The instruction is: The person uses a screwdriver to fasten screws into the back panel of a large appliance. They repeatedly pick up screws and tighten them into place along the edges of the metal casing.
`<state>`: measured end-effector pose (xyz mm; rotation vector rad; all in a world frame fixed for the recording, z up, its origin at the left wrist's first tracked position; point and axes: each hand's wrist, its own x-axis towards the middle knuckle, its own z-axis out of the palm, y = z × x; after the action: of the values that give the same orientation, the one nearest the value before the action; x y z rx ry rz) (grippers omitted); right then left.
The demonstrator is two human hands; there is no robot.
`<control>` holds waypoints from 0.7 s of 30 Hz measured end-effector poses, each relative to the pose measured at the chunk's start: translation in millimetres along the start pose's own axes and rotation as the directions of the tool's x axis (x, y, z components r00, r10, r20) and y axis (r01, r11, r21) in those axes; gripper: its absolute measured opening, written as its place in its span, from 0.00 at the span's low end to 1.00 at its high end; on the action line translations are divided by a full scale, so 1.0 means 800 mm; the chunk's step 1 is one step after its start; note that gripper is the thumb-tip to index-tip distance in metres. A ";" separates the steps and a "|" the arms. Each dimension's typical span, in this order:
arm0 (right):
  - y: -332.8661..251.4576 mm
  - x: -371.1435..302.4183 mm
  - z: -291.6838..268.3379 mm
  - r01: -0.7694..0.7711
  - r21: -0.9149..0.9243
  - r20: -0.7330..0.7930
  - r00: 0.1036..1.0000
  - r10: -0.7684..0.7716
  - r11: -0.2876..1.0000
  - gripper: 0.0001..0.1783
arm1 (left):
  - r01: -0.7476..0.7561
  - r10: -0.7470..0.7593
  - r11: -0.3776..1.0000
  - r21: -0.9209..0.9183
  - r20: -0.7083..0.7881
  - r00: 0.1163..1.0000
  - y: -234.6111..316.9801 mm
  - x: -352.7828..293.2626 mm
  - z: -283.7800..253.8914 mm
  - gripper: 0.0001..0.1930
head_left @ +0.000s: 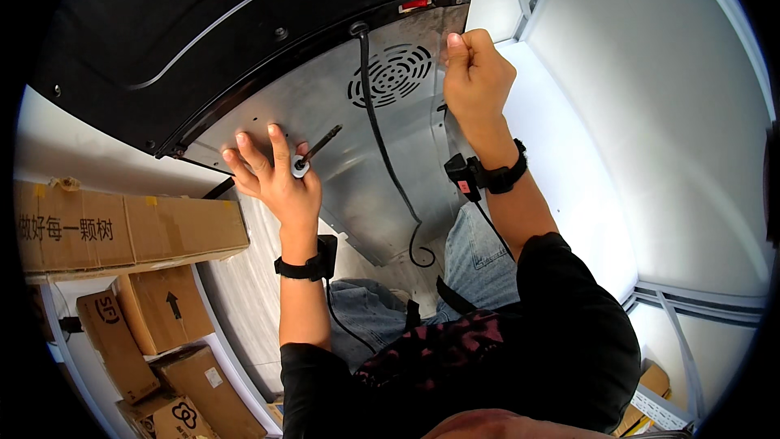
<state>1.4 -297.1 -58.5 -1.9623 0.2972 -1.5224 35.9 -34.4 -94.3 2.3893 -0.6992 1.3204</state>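
Observation:
A black appliance (211,8) stands in front of me, with a bare metal panel (325,126) along the side facing me. My left hand (280,175) rests spread fingertips on the panel's left part. Tucked between its thumb and palm is a screwdriver (323,149), its dark shaft pointing up and right. At the panel's upper right edge, my right hand (479,77) is closed, thumb against the curled fingers. Whatever lies between those fingers is hidden. A black power cord (378,122) hangs down across the panel's round vent (391,75). Above the vent sits a red switch (415,4).
Long cardboard box (179,232) lies at the left, above a shelf holding several brown cartons (166,309). White wall panels (650,122) stand close on the right. Black straps with small devices and cables are on both wrists. My jeans (471,256) show below the panel.

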 end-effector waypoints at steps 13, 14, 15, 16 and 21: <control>0.008 0.001 -0.001 0.083 -0.112 0.033 0.996 -0.080 0.990 0.16 | -0.006 0.005 1.000 -0.024 -0.012 1.000 -0.001 0.001 0.000 0.36; 0.009 0.001 -0.001 0.087 -0.120 0.050 0.995 -0.082 0.989 0.16 | -0.002 0.002 1.000 -0.023 -0.004 1.000 -0.001 0.001 0.000 0.36; 0.010 0.001 -0.001 0.091 -0.127 0.066 0.994 -0.083 0.988 0.16 | 0.002 -0.002 1.000 -0.022 0.004 1.000 -0.001 0.001 0.000 0.36; 0.008 0.002 -0.001 0.052 -0.085 0.054 0.997 -0.047 0.995 0.16 | 0.003 -0.002 1.000 -0.018 0.008 1.000 -0.001 0.000 0.000 0.36; 0.008 0.001 0.003 0.053 0.005 -0.029 0.998 -0.053 0.999 0.15 | -0.005 0.005 1.000 -0.007 0.006 1.000 -0.001 0.000 0.000 0.34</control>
<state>5.1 -301.5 -62.0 -1.9595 0.2550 -1.5845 36.3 -33.9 -94.4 2.3880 -0.7106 1.3116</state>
